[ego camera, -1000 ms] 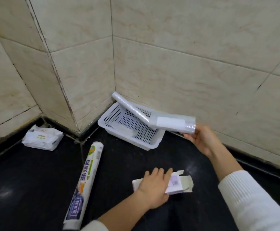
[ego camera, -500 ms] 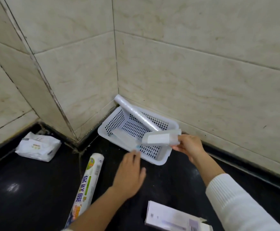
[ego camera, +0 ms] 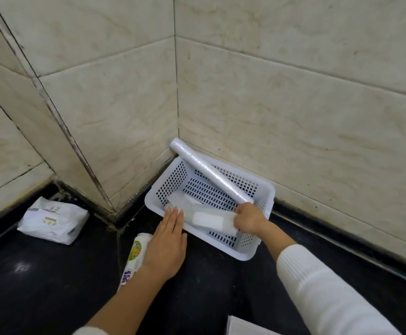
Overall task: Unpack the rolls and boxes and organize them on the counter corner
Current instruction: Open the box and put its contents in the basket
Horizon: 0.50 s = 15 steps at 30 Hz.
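Note:
A white perforated basket stands in the tiled counter corner. A long clear-wrapped roll leans across it, one end poking over the far rim. My right hand is inside the basket, shut on a shorter white roll that lies low along the near side. Beside it rests another pale wrapped roll. My left hand lies flat, fingers together, its fingertips at the basket's near rim. It partly hides a printed roll that lies on the black counter.
A white soft pack lies at the left against the wall base. A white box pokes in at the bottom edge. Tiled walls close in the back and left of the black counter.
My right hand has lowered the short white roll into the basket. My left hand left the box and moved forward to the basket's rim. The view has shifted closer to the corner.

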### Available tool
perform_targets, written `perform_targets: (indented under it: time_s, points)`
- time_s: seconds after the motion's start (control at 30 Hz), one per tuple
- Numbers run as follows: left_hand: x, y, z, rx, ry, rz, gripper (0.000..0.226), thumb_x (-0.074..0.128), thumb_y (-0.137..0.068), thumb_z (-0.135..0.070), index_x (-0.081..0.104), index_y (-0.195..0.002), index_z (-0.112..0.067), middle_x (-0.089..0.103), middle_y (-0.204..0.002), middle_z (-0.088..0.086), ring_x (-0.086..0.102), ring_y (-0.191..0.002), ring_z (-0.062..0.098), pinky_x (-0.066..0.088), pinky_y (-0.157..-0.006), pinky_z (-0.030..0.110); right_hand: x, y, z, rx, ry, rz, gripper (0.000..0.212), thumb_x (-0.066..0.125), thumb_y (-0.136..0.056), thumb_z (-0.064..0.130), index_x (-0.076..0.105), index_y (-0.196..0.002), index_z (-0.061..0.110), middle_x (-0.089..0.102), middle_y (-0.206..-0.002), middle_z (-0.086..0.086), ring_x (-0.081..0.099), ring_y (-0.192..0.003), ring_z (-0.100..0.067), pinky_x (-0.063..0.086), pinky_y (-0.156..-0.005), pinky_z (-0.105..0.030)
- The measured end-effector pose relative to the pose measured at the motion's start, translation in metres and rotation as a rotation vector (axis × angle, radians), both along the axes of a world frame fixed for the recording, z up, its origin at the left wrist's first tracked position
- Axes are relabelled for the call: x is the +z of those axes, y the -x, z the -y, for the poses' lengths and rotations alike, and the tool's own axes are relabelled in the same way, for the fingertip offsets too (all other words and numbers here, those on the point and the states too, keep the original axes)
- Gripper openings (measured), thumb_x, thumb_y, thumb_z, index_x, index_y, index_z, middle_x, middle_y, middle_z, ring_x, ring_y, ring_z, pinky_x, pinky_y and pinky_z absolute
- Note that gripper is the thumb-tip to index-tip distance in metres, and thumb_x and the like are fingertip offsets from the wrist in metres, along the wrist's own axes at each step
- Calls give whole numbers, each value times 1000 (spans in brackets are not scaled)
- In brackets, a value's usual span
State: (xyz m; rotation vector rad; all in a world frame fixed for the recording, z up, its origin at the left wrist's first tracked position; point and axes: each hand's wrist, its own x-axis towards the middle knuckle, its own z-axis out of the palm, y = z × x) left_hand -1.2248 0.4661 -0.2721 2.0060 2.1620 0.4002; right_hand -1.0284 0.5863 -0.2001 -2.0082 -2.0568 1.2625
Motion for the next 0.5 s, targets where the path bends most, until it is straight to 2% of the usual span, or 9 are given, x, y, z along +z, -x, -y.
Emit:
perform_targets:
  time_s: [0.03, 0.07, 0.13, 0.2, 0.33, 0.5]
  points:
    - [-1, 1, 2, -6, 10, -4, 60, 29, -101, -32, 4, -151, -11, 4, -162, 5, -5, -149, 17, 5, -122, 31, 1, -1, -1, 122, -15, 99, 15, 44, -86, -1, 58, -82, 5, 57, -79, -6, 56, -80, -25, 46, -63, -28]
    - [-2, 2, 4, -11, 22, -9, 61, 29, -101, -32, 3, -151, -11, 2, -162, 5, -5, -149, 17, 5, -122, 31, 2, 0, -2, 234, -18, 190, 19, 44, -86, 0, 62, -85, 5, 61, -86, -7, 58, -86, -26, 48, -68, -28]
    - [-1, 5, 4, -20, 51, -21, 61, 27, -101, -32, 0, -151, -11, 0, -162, 5, -7, -149, 18, 5, -122, 32, 2, 4, -2, 388, -8, 313, 32, 43, -89, 4, 64, -113, 4, 63, -116, -10, 59, -108, -28, 50, -89, -34]
    - [2, 5, 1, -26, 79, -31, 61, 24, -101, -34, -3, -151, -11, -2, -162, 6, -8, -149, 19, 4, -123, 33, -1, 10, 0, 466, 17, 371, 41, 42, -92, 8, 55, -130, 6, 55, -135, -11, 52, -122, -29, 43, -103, -38]
    - [11, 3, -12, -29, 136, -12, 61, 22, -101, -37, -1, -151, -11, -3, -162, 6, -9, -149, 19, 5, -123, 36, -10, 16, 12, 432, 31, 362, 48, 42, -90, 8, 47, -138, 11, 50, -141, -10, 48, -127, -29, 40, -105, -37]
    - [19, 6, -9, -30, 138, 57, 61, 24, -101, -36, 0, -152, -12, -4, -162, 5, -9, -149, 18, 2, -121, 37, -8, 17, 26, 351, -80, 232, 55, 47, -89, 12, 40, -144, 17, 44, -146, -8, 44, -132, -27, 38, -108, -36]
